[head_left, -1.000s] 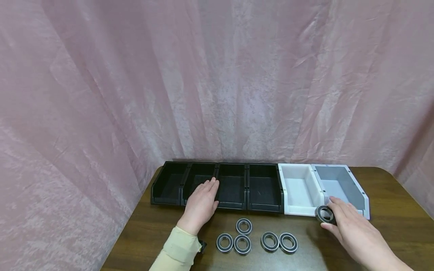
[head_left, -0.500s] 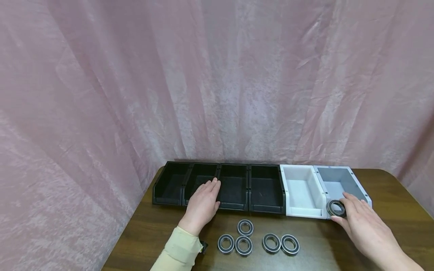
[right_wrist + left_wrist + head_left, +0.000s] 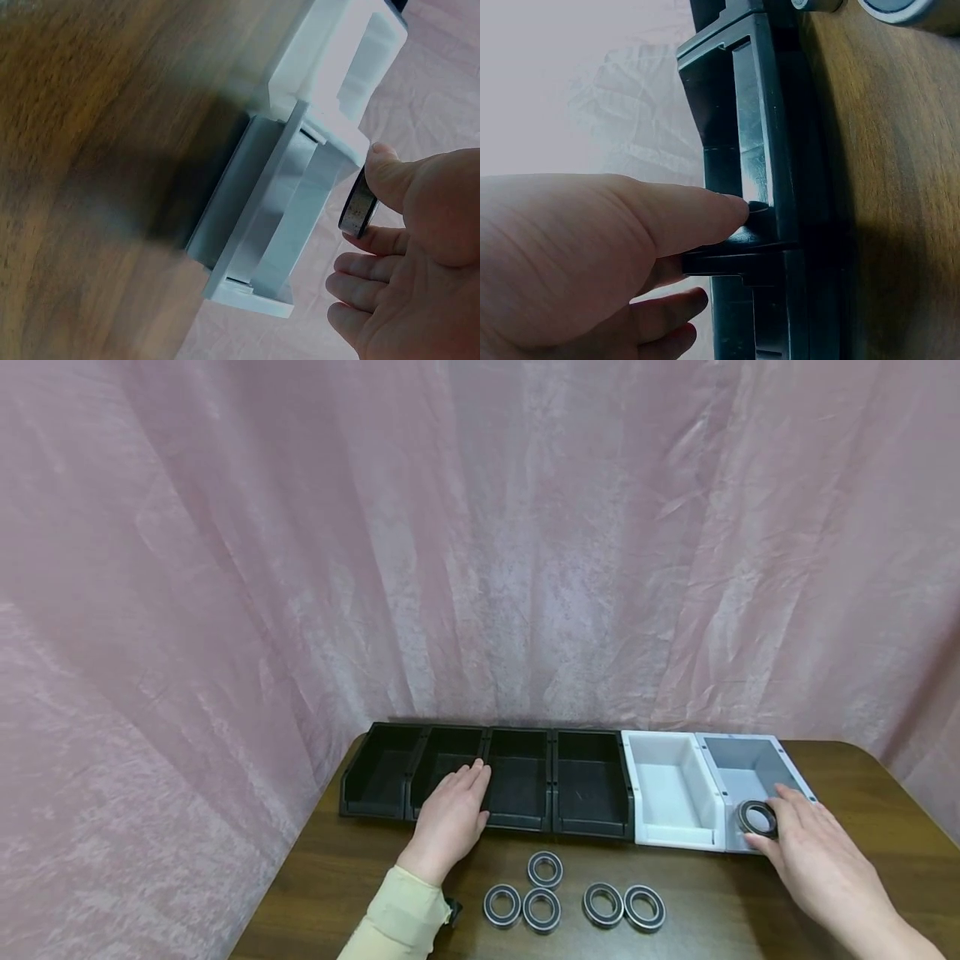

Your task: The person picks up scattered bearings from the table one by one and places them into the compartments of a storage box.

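Note:
In the head view my right hand (image 3: pixel 825 856) pinches a ball bearing (image 3: pixel 743 821) between thumb and fingers, over the front part of the grey bin (image 3: pixel 742 755). The right wrist view shows this bearing (image 3: pixel 360 208) edge-on by the thumb, its other fingers loosely extended, above the grey bin's opening. My left hand (image 3: pixel 452 814) lies with straight fingers across the divider between two black bins; in the left wrist view its thumb (image 3: pixel 712 217) reaches over one bin's front. Several more ball bearings lie flat on the table: three grouped together (image 3: pixel 532 870) and a touching pair (image 3: pixel 589 906).
Several black bins (image 3: pixel 592 827) stand in a row at the back of the wooden table (image 3: pixel 315 877). A white bin (image 3: pixel 678 837) sits between them and the grey one. Behind the row hangs a pink curtain (image 3: pixel 480 543).
My right hand has carried the bearing rightward, from near the white bin's front corner to over the grey bin. My left hand has stayed on the black bins.

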The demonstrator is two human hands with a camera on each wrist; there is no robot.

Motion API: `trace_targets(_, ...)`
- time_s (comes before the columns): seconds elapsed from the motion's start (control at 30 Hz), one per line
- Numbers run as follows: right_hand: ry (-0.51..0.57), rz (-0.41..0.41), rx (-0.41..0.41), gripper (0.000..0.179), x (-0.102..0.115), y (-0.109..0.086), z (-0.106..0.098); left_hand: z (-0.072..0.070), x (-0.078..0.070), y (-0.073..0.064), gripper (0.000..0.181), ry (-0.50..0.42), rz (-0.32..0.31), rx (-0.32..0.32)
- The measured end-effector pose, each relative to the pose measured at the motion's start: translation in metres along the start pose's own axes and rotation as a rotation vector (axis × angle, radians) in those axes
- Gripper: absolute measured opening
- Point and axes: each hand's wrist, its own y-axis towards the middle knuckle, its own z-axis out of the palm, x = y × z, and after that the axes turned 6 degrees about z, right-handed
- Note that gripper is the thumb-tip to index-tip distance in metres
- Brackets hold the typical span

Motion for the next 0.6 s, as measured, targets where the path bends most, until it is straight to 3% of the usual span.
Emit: trace_targets(0.6, -0.021, 0.043, 0.033, 0.05, -0.007, 0.013, 0.005, -0.002, 0.0, -0.001, 0.068, -0.002, -0.002, -0.003)
